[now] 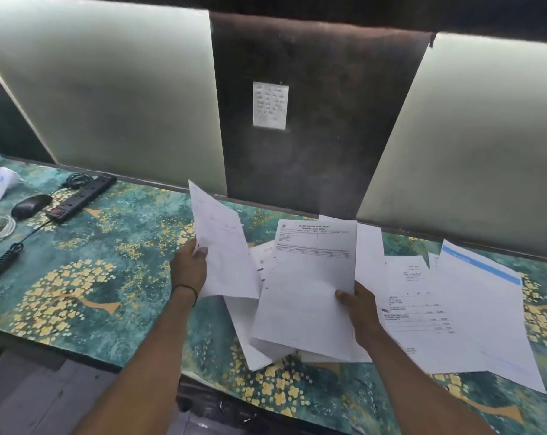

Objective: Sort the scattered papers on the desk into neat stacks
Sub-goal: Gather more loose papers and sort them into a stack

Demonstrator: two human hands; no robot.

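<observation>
Over the desk (115, 255), left hand (189, 271) pinches sheet (226, 246) (right hand (361, 312), seemingly several papers (306, 287))

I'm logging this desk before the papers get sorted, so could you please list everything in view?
Left-held sheet: one, white, raised.
Right-held sheet: one, white printed, over the pile.
Loose papers: several, white, desk right.
Desk: one, teal, yellow flowers, foreground.
Power strip: one, black, desk left.
Mouse: one, black, beside the strip.
Cable: one, white, far left.
Coiled cord: one, black, left edge.
Small device: one, white, far left.
Note: one, white, dark back panel.
Left hand: one, grips its sheet.
Right hand: one, grips its sheet.
</observation>
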